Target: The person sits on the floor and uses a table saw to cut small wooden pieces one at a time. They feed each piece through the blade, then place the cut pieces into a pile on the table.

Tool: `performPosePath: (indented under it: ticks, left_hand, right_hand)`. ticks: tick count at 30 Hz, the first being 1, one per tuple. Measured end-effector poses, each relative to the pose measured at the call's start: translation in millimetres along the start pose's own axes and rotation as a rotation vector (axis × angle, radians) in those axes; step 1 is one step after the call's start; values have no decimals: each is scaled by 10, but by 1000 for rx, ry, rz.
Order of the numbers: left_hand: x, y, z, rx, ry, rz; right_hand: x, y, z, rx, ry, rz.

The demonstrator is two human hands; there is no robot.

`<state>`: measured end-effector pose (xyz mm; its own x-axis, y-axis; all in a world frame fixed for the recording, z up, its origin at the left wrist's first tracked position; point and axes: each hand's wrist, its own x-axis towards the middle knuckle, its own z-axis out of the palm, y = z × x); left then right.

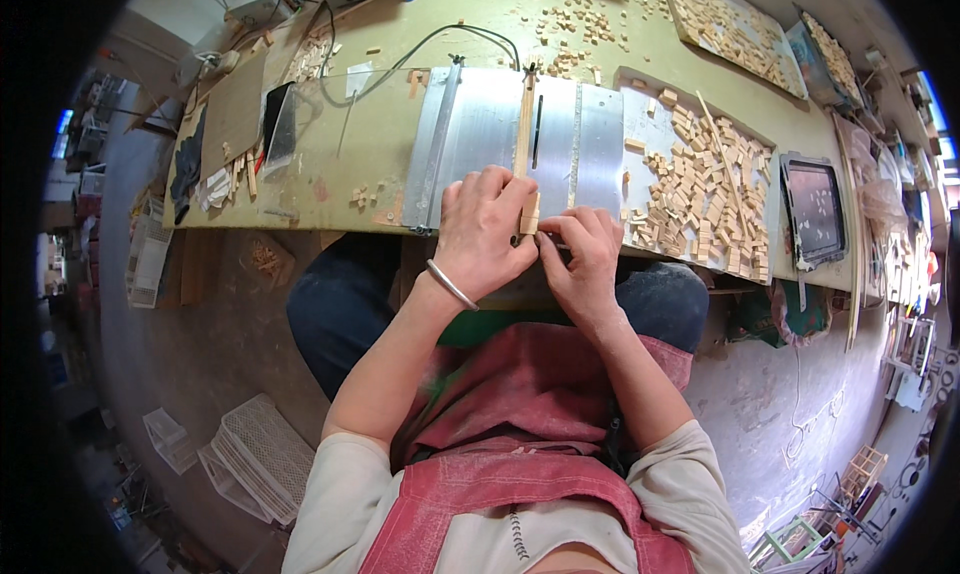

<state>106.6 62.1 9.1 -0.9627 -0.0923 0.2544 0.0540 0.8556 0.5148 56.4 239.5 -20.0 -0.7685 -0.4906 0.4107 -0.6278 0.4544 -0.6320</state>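
Observation:
A long thin wooden strip (524, 124) lies lengthwise on the metal saw table (480, 124), beside the dark blade slot (538, 132). My left hand (482, 232), a metal bangle on its wrist, presses on the strip's near end with fingers curled over it. Close beside it, my right hand (584, 254) pinches the near end of the strip from the right. The two hands nearly touch at the table's near edge.
A heap of small cut wooden blocks (705, 189) fills the bench right of the saw, with more blocks on boards (735, 29) at the back. A dark tablet (815, 209) lies at the right. Cables, cardboard and tools sit at the left. White baskets (260, 454) stand on the floor.

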Motion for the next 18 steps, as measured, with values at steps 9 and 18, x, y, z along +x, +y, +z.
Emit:
performPosePath:
  ticks: [9,18]
  left_hand:
    - [7,-7,1,13,-12,-14]
    - [-1,-41,68,20,12,-25]
  right_hand:
    - [44,-18,-50,-50,-51,-64]
    - [72,34,-40,-358,-118,-298]
